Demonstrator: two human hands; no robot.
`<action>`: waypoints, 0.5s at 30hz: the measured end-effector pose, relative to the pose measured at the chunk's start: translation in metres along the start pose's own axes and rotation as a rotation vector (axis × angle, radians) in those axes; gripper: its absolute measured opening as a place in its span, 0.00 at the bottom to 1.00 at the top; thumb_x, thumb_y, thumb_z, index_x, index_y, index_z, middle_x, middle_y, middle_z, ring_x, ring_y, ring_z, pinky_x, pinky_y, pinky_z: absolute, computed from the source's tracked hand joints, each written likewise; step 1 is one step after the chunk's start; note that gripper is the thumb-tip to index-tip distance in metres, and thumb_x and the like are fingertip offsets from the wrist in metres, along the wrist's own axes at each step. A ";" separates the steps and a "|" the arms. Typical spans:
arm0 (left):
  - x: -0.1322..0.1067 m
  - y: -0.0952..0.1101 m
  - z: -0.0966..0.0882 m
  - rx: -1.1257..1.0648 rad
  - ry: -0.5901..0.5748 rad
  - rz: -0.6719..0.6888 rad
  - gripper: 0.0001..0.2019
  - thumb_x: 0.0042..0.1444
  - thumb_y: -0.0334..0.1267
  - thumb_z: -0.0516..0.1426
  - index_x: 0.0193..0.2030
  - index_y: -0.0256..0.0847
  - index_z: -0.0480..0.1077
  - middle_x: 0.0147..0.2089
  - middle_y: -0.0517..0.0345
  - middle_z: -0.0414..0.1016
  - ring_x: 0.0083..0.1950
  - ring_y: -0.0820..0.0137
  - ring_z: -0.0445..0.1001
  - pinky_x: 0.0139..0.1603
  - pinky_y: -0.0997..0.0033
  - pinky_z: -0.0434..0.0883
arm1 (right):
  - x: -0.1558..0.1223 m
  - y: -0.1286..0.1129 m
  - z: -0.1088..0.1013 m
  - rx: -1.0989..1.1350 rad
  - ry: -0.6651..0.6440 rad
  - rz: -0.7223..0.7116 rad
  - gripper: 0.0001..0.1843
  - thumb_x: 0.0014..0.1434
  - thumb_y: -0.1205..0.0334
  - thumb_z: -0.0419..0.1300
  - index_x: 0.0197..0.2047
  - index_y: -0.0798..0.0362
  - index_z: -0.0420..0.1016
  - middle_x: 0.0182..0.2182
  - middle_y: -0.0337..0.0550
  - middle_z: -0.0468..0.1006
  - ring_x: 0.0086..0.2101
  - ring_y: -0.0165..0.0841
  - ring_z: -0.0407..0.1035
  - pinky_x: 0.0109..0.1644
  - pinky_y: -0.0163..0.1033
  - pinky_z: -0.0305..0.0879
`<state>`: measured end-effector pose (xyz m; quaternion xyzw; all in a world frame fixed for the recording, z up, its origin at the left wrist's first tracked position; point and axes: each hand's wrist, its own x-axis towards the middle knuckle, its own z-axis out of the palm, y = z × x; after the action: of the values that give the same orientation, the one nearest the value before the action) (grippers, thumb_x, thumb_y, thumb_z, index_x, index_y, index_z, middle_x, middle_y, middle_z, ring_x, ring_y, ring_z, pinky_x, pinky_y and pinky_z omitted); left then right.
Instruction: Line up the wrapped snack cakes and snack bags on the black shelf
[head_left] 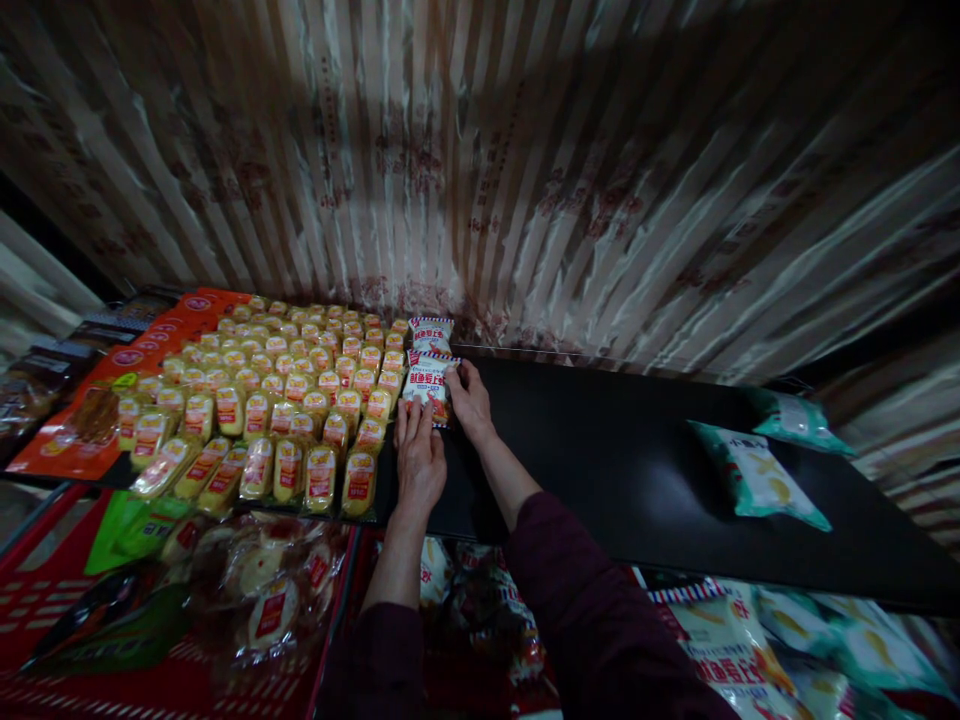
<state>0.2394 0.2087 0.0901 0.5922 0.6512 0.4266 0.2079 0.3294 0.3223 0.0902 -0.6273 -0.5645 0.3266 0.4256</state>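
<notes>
My left hand (421, 462) presses its fingers on the near side of a white snack bag (427, 382) with red lettering and a striped top edge. My right hand (471, 402) grips the same bag along its right side, thumb and fingers bent. Directly behind it lies a matching white bag (430, 337), close to the curtain. To the left, touching or nearly touching these bags, are rows of small yellow wrapped cakes (289, 400). The bags rest on a black tabletop (585, 440). The underside of the held bag is hidden.
Two green-and-white snack bags (765, 475) lie on the right of the table. Orange packages (90, 425) lie at the far left. Below the front edge, a red basket (247, 665) holds packaged food; more snack bags (727, 650) sit lower right. A striped curtain (480, 180) hangs behind.
</notes>
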 end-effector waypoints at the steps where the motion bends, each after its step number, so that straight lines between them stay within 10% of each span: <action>1: 0.000 -0.001 0.000 -0.005 0.000 0.002 0.25 0.60 0.32 0.44 0.64 0.39 0.58 0.69 0.55 0.51 0.72 0.65 0.36 0.70 0.57 0.44 | 0.001 0.001 0.000 -0.001 0.000 -0.001 0.34 0.58 0.42 0.51 0.61 0.54 0.60 0.56 0.51 0.70 0.55 0.38 0.65 0.60 0.44 0.56; 15: 0.003 -0.005 0.002 -0.010 0.015 0.035 0.24 0.61 0.35 0.44 0.64 0.38 0.58 0.69 0.52 0.53 0.72 0.64 0.37 0.70 0.55 0.45 | 0.001 0.000 0.005 -0.012 0.037 -0.009 0.25 0.58 0.48 0.52 0.56 0.50 0.66 0.51 0.47 0.74 0.50 0.37 0.68 0.58 0.46 0.60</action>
<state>0.2373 0.2130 0.0853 0.5993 0.6400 0.4379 0.1987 0.3251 0.3240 0.0878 -0.6332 -0.5616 0.3096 0.4335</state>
